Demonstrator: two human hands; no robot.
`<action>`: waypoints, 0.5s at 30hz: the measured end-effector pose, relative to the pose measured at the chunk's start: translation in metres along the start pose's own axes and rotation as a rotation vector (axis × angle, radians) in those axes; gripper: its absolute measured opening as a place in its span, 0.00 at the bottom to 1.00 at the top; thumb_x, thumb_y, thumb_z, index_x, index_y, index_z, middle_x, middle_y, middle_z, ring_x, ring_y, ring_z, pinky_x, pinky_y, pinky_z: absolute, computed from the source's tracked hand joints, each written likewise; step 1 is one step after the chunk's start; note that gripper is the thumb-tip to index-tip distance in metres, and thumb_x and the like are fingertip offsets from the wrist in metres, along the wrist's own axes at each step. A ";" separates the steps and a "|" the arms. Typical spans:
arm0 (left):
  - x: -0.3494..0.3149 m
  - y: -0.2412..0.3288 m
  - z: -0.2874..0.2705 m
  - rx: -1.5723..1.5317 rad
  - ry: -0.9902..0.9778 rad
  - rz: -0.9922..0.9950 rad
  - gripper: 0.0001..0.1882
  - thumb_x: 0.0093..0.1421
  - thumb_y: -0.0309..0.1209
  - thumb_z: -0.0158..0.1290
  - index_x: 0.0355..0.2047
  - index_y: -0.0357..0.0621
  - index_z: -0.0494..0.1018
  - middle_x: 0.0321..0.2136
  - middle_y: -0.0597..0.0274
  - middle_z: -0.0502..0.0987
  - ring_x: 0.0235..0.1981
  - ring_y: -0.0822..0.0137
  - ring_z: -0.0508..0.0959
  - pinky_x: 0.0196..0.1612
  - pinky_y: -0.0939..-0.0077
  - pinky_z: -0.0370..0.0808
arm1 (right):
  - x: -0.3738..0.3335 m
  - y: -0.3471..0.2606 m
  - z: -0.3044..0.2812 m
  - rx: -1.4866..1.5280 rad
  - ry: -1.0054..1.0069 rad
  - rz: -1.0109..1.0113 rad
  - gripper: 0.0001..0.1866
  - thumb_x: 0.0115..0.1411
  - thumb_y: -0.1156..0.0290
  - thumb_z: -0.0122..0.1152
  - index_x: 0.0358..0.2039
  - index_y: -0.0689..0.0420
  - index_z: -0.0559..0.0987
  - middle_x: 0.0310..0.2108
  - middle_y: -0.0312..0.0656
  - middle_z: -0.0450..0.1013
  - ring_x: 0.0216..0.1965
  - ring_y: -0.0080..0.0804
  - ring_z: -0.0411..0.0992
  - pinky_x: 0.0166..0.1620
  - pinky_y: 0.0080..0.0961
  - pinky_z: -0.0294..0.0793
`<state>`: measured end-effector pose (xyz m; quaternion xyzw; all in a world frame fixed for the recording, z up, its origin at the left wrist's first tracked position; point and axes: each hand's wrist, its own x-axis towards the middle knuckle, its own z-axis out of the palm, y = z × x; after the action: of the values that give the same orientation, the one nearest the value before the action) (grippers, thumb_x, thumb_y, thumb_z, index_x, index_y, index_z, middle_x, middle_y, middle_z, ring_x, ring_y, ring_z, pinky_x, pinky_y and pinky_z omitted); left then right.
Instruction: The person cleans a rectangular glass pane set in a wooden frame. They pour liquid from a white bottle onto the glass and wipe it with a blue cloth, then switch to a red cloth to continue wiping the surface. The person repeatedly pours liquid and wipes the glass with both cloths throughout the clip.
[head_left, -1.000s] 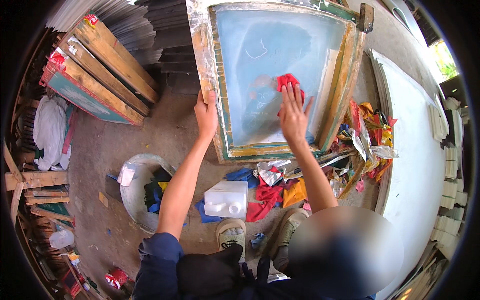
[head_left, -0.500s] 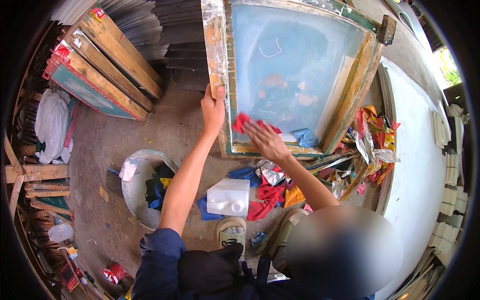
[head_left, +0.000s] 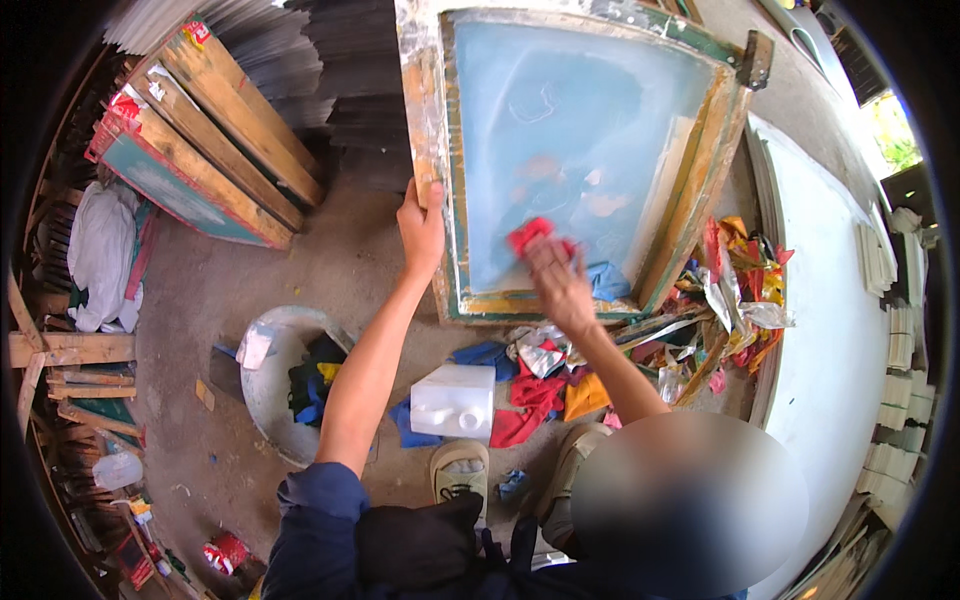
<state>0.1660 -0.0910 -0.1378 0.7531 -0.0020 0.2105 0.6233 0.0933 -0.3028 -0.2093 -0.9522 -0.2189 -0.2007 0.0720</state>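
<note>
A wooden-framed printing screen (head_left: 590, 110) with pale blue mesh stands tilted before me, faint line drawings and pinkish patches on its mesh. My left hand (head_left: 422, 232) grips the left side bar of its frame, thumb over the front. Against the lower part of the mesh, my right hand (head_left: 560, 285) presses a crumpled red cloth (head_left: 530, 234), its fingers slightly smeared by motion. A blue cloth (head_left: 607, 281) lies in the lower right corner of the screen, close to that hand.
Between my feet and the screen sit a white plastic jug (head_left: 452, 402) and scattered coloured rags (head_left: 530, 395). A round tub (head_left: 270, 400) holding dark cloths is at left. More frames (head_left: 215, 130) lean behind it. Crumpled wrappers (head_left: 740, 285) and stacked white sheets (head_left: 820, 260) are at right.
My right hand has moved the red cloth up and to the right across the mesh, away from the lower left corner. My left hand keeps its hold on the frame.
</note>
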 end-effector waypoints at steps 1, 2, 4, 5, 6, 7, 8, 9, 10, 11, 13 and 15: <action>0.000 -0.002 0.000 -0.009 0.019 0.026 0.25 0.61 0.47 0.45 0.39 0.32 0.67 0.26 0.57 0.74 0.29 0.73 0.71 0.33 0.77 0.68 | -0.006 -0.001 0.000 0.172 -0.031 -0.199 0.27 0.51 0.70 0.53 0.54 0.48 0.66 0.54 0.34 0.64 0.56 0.32 0.60 0.59 0.46 0.49; 0.000 -0.004 0.000 -0.019 0.038 0.051 0.24 0.61 0.47 0.45 0.39 0.32 0.67 0.25 0.57 0.74 0.28 0.74 0.71 0.32 0.77 0.68 | -0.003 0.013 0.001 0.066 0.005 -0.263 0.26 0.50 0.71 0.53 0.53 0.50 0.67 0.52 0.35 0.65 0.55 0.32 0.61 0.59 0.46 0.50; 0.000 -0.001 -0.004 -0.004 0.047 0.049 0.22 0.61 0.44 0.45 0.39 0.33 0.67 0.25 0.58 0.74 0.28 0.74 0.71 0.32 0.77 0.68 | 0.014 0.029 -0.019 -0.110 0.061 -0.380 0.26 0.49 0.72 0.54 0.51 0.54 0.68 0.50 0.39 0.66 0.53 0.33 0.63 0.59 0.46 0.50; 0.001 0.000 -0.006 0.008 0.034 0.033 0.22 0.61 0.44 0.45 0.39 0.33 0.67 0.25 0.58 0.74 0.28 0.74 0.71 0.32 0.76 0.68 | 0.019 0.033 -0.023 0.042 -0.020 -0.083 0.27 0.50 0.71 0.55 0.54 0.53 0.65 0.51 0.38 0.67 0.55 0.35 0.62 0.61 0.46 0.46; -0.001 0.002 -0.003 0.007 0.025 0.016 0.21 0.61 0.43 0.45 0.39 0.33 0.68 0.25 0.58 0.74 0.28 0.73 0.71 0.32 0.76 0.68 | 0.018 0.029 -0.023 0.069 -0.018 -0.065 0.28 0.50 0.70 0.56 0.54 0.52 0.66 0.50 0.37 0.67 0.54 0.34 0.62 0.61 0.47 0.46; 0.000 -0.001 -0.002 0.008 0.025 0.010 0.21 0.61 0.43 0.45 0.39 0.33 0.68 0.25 0.58 0.74 0.28 0.73 0.71 0.32 0.76 0.68 | 0.017 0.021 -0.017 0.089 -0.010 -0.047 0.28 0.49 0.70 0.56 0.54 0.50 0.66 0.50 0.35 0.67 0.53 0.33 0.63 0.61 0.47 0.45; -0.001 -0.004 -0.003 0.009 0.025 0.005 0.21 0.61 0.43 0.45 0.38 0.33 0.68 0.25 0.58 0.74 0.28 0.73 0.71 0.32 0.76 0.68 | 0.013 0.016 -0.009 0.110 -0.002 -0.029 0.29 0.49 0.69 0.57 0.54 0.48 0.66 0.50 0.34 0.68 0.53 0.32 0.64 0.61 0.48 0.44; 0.000 -0.003 -0.005 0.017 0.023 0.003 0.21 0.61 0.43 0.45 0.38 0.33 0.68 0.25 0.58 0.74 0.28 0.73 0.71 0.32 0.76 0.68 | 0.008 0.006 -0.004 0.083 -0.110 -0.286 0.29 0.49 0.71 0.56 0.54 0.48 0.65 0.50 0.34 0.68 0.52 0.32 0.64 0.61 0.49 0.43; 0.000 -0.003 -0.003 0.011 0.034 0.015 0.21 0.61 0.43 0.44 0.38 0.33 0.68 0.25 0.58 0.74 0.27 0.73 0.71 0.32 0.76 0.68 | 0.007 0.013 -0.002 0.093 -0.058 -0.286 0.27 0.48 0.71 0.56 0.52 0.50 0.67 0.48 0.36 0.68 0.51 0.32 0.65 0.60 0.47 0.46; -0.001 -0.002 0.000 0.005 0.045 0.027 0.21 0.61 0.43 0.44 0.38 0.33 0.68 0.25 0.59 0.74 0.27 0.73 0.71 0.32 0.76 0.68 | 0.005 0.023 -0.003 0.102 -0.005 -0.286 0.25 0.47 0.71 0.56 0.49 0.52 0.69 0.46 0.37 0.69 0.50 0.33 0.65 0.59 0.44 0.50; -0.002 -0.001 -0.007 0.015 0.052 0.025 0.21 0.62 0.44 0.44 0.38 0.33 0.68 0.25 0.59 0.74 0.27 0.73 0.71 0.32 0.76 0.68 | 0.013 0.017 -0.021 0.055 0.050 -0.046 0.24 0.47 0.70 0.56 0.48 0.53 0.71 0.48 0.37 0.68 0.52 0.34 0.64 0.59 0.41 0.53; -0.003 0.002 -0.003 -0.006 0.038 0.008 0.21 0.62 0.44 0.44 0.38 0.33 0.68 0.26 0.58 0.74 0.28 0.73 0.71 0.33 0.76 0.68 | 0.005 -0.009 -0.008 0.039 -0.055 0.044 0.25 0.49 0.68 0.56 0.50 0.50 0.70 0.50 0.35 0.67 0.54 0.31 0.62 0.59 0.44 0.50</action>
<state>0.1615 -0.0893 -0.1368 0.7471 0.0064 0.2271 0.6246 0.0911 -0.2945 -0.1995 -0.9604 -0.2035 -0.1682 0.0891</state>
